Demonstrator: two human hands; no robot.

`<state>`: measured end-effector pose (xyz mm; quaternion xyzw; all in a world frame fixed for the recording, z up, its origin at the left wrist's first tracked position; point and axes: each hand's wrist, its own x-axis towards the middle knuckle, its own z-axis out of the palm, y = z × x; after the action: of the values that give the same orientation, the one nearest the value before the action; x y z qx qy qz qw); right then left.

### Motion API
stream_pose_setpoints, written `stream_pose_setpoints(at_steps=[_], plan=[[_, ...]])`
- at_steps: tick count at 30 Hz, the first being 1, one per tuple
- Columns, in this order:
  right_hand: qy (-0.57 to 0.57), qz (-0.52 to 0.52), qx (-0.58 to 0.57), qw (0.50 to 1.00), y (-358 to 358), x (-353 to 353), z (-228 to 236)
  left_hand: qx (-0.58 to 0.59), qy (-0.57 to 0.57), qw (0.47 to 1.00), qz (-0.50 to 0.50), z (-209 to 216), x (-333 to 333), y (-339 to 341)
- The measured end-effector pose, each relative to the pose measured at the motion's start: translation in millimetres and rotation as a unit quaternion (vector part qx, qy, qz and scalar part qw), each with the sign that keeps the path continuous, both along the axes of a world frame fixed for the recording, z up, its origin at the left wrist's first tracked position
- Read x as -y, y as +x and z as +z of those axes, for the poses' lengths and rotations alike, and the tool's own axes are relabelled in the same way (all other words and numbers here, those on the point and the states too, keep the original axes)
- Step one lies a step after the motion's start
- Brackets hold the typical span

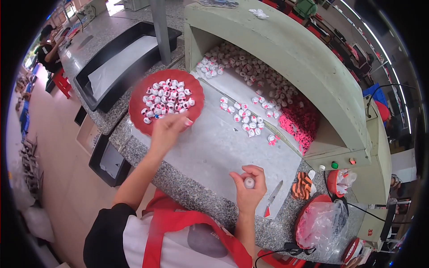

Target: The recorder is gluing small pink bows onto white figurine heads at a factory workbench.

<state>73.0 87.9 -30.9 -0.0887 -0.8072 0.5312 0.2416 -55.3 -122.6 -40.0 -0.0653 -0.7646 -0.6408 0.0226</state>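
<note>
My left hand (167,131) is over the near right rim of a red scalloped bowl (196,89), its fingers pinched together. At the fingertips shows a bit of white and pink, too small to make out. The bowl holds many small white skull-like pieces (167,96) with dark and pink marks. Lower right, my right hand (251,192) is curled around a small white rounded piece (249,182), with the thumb to its left. A knife (274,197) with a red-and-white handle end lies just right of that hand. Grey-white sheeting (210,154) covers the worktop between the hands.
A pale green arched booth (277,35) stands at the back, heaped with white pieces (250,67) and pink scraps (301,125). Loose white pieces (246,118) lie before it. A black tray (89,100) is far left; a striped cloth (303,185) and plastic bag (321,223) are right.
</note>
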Motion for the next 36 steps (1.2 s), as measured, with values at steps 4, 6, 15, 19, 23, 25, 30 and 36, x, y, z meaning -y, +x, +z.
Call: stream_pose_setpoints(at_steps=[4, 6, 15, 19, 23, 25, 30, 36], plan=[[-0.202, -0.046, 0.123, 0.971, -1, -19, -20, -0.273, -0.324, 0.894, 0.143, 0, -33, -44], [-0.246, -0.021, 0.119, 0.962, 2, -13, -13, -0.313, -0.372, 0.873, 0.036, -44, -65, -78], [-0.332, -0.034, -0.006, 0.943, 34, -37, -2, -0.267, -0.464, 0.845, 0.008, -46, -87, -79], [-0.264, -0.069, -0.029, 0.962, 33, -40, 22, -0.020, -0.074, 0.987, -0.139, -6, -100, -35], [-0.302, -0.154, -0.141, 0.930, 45, -36, 36, 0.288, 0.336, 0.823, -0.356, 35, -102, 33], [-0.236, -0.237, -0.146, 0.931, 45, -28, 41, 0.386, 0.411, 0.743, -0.360, 49, -102, 52], [-0.064, -0.214, -0.121, 0.967, 54, -11, 67, 0.106, 0.250, 0.913, -0.305, 51, -112, 61], [0.080, -0.120, -0.159, 0.977, 52, -21, 62, 0.042, 0.242, 0.928, -0.281, 50, -116, 67]])
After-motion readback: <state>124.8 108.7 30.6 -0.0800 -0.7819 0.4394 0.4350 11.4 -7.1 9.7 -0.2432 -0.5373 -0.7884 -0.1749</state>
